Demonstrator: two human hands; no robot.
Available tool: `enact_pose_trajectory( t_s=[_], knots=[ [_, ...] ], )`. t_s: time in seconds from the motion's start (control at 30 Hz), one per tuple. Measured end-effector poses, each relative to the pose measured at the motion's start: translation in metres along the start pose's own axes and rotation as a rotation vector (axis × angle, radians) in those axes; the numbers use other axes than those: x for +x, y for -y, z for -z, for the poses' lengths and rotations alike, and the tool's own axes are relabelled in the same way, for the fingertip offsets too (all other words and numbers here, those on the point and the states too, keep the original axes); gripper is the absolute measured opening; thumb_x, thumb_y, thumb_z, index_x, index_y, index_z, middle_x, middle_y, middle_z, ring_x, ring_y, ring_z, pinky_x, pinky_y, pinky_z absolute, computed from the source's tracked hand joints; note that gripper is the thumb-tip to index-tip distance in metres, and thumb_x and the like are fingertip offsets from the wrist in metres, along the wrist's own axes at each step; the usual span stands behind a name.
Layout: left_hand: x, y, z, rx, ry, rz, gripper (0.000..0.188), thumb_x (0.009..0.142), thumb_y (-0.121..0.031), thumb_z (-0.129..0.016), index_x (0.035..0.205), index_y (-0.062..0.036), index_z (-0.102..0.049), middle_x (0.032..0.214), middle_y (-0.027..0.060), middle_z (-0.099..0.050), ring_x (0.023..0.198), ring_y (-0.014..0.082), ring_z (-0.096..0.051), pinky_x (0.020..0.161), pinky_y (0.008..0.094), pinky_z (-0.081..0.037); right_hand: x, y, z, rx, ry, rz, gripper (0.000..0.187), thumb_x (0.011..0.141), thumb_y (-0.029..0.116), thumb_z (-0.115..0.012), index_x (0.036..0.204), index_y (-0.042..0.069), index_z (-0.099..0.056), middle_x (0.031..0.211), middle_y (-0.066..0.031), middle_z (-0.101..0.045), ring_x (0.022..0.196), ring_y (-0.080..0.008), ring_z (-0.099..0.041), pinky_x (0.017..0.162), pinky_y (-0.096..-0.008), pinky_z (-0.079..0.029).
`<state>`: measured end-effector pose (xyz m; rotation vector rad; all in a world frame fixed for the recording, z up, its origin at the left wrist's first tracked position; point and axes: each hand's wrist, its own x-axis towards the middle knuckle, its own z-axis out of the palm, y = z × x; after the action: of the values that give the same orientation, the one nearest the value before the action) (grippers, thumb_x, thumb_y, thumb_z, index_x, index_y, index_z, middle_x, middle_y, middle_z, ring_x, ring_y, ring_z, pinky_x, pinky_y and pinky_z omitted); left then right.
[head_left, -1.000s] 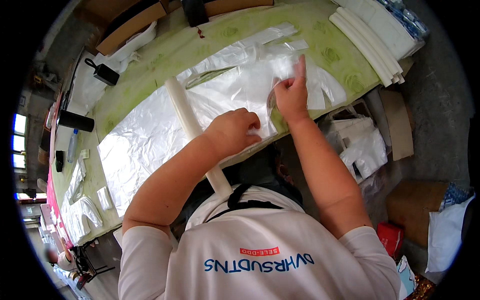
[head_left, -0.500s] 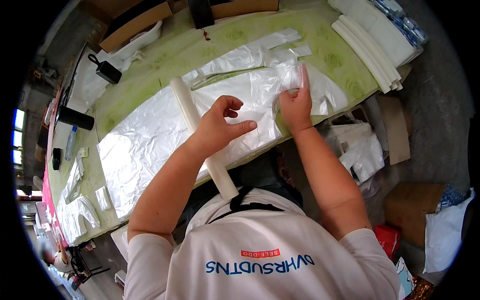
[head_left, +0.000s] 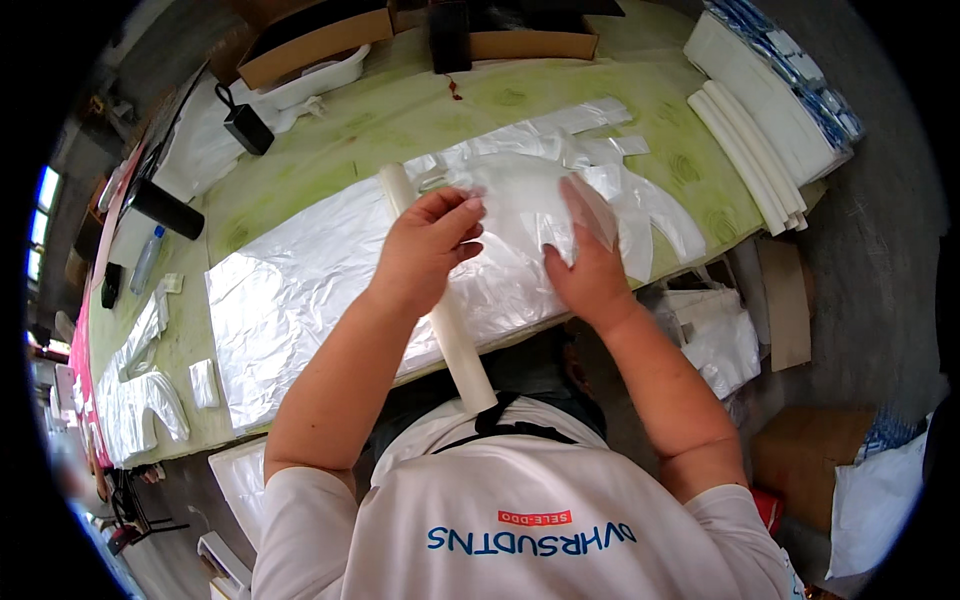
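head view: my left hand [head_left: 425,250] pinches the clear plastic sheet [head_left: 520,200] beside the white roll [head_left: 440,300]; my right hand [head_left: 585,265] grips its other edge. sheet lies mid-tabletop, toward the near edge, straight ahead, long axis left-right; both hands equally near.

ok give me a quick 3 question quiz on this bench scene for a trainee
1. True or false: the white tube lies under the left hand.
2. Which hand grips the folded plastic piece? A) left B) right C) both
3. Fill in: the stack of white sheets sits at the table's ____ end, by the person's own sides.

Key:
1. True. The tube runs across the plastic film, passing beneath that hand.
2. C. The right hand holds its right part, the left hand's fingers pinch its left edge.
3. Right.
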<state>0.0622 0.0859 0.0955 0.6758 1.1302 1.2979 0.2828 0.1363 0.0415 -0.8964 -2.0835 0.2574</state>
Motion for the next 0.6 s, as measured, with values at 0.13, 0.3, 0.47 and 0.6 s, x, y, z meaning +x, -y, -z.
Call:
enact_pose_trajectory(
  t_s=[0.13,0.3,0.47,0.6],
  knots=[
    [-0.015,-0.013,0.049,-0.007,-0.088,-0.047,0.030,0.095,-0.016,-0.070,0.122,-0.0078,-0.059,0.106,0.0022,-0.065,0.092,0.0124,-0.061,0.082,0.0308,-0.054,-0.016,-0.049,-0.009,-0.055,-0.039,-0.228,0.082,0.078,0.006,-0.073,0.152,0.002,-0.037,0.150,-0.0257,-0.043,0.138,-0.0424,-0.041,0.118,-0.0477,-0.032],
    [-0.050,-0.021,0.126,-0.055,-0.339,-0.141,0.019,0.097,-0.012,-0.067,0.114,-0.0132,-0.059,0.096,-0.0026,-0.064,0.082,0.0093,-0.060,0.074,0.0275,-0.052,-0.038,-0.073,-0.005,-0.102,-0.016,-0.268,0.066,0.082,0.007,-0.071,0.144,0.004,-0.048,0.146,-0.0229,-0.049,0.135,-0.0401,-0.046,0.115,-0.0465,-0.035],
    [-0.089,-0.015,0.211,0.118,-0.597,-0.104,0.037,0.092,-0.012,-0.070,0.127,-0.0097,-0.058,0.095,-0.0032,-0.063,0.082,0.0073,-0.058,0.069,0.0258,-0.051,-0.044,-0.070,-0.006,-0.059,-0.077,-0.271,0.051,0.082,0.004,-0.069,0.132,0.005,-0.058,0.135,-0.0174,-0.058,0.127,-0.0360,-0.053,0.111,-0.0437,-0.041],
    [-0.100,-0.011,0.237,0.545,-0.686,-0.022,0.040,0.091,-0.012,-0.069,0.129,-0.0052,-0.057,0.093,-0.0032,-0.062,0.082,0.0061,-0.057,0.066,0.0239,-0.048,-0.042,-0.074,-0.008,-0.032,-0.107,-0.281,0.047,0.081,0.001,-0.069,0.127,0.005,-0.061,0.131,-0.0157,-0.061,0.123,-0.0344,-0.056,0.109,-0.0425,-0.042]
  ],
)
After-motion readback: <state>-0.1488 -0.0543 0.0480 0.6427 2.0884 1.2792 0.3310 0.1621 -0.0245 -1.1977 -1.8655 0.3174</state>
